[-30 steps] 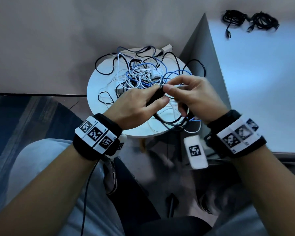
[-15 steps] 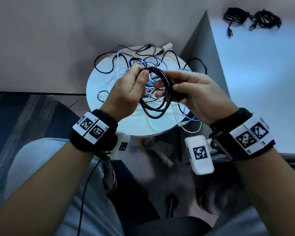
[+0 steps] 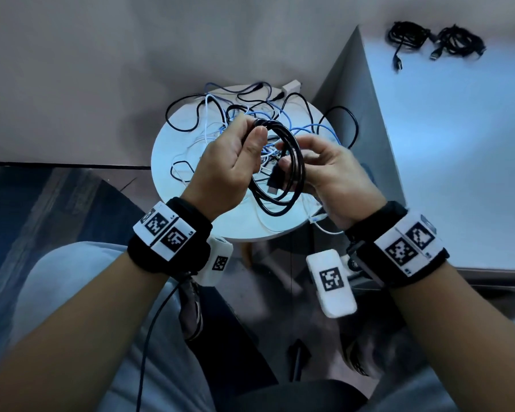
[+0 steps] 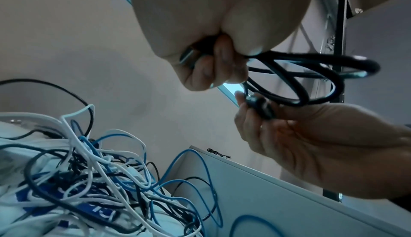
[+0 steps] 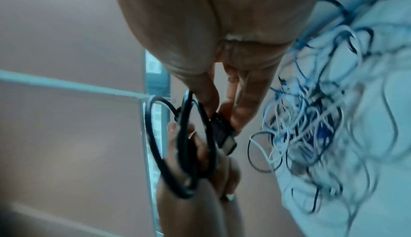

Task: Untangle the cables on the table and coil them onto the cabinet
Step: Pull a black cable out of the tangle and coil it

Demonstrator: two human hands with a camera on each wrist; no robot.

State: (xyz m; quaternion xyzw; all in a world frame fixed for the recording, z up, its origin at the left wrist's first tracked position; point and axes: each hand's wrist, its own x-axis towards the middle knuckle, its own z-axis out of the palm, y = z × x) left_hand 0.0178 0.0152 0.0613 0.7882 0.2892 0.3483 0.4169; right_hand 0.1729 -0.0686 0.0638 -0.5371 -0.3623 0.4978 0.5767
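Note:
A black cable coil (image 3: 289, 171) hangs in the air above the round white table (image 3: 173, 138). My left hand (image 3: 235, 156) pinches the top of the coil (image 4: 315, 75) between thumb and fingers. My right hand (image 3: 321, 171) pinches the cable's plug end (image 3: 275, 179), seen as a black plug with a metal tip (image 5: 224, 140) between its thumb and fingers. Under both hands lies a tangle of blue, white and black cables (image 3: 250, 114) on the table. Two coiled black cables (image 3: 434, 43) lie at the far end of the pale cabinet top (image 3: 458, 144).
The cabinet stands right beside the table, its grey side (image 3: 348, 93) facing the tangle. A loose black loop (image 3: 342, 126) hangs off the table's right edge against it. My knees (image 3: 81, 307) are below the table. A dark rug (image 3: 42, 209) covers the floor at left.
The coil has been raised from low between my hands to upright above the table. My left hand moved to its top and my right hand shifted to the plug end.

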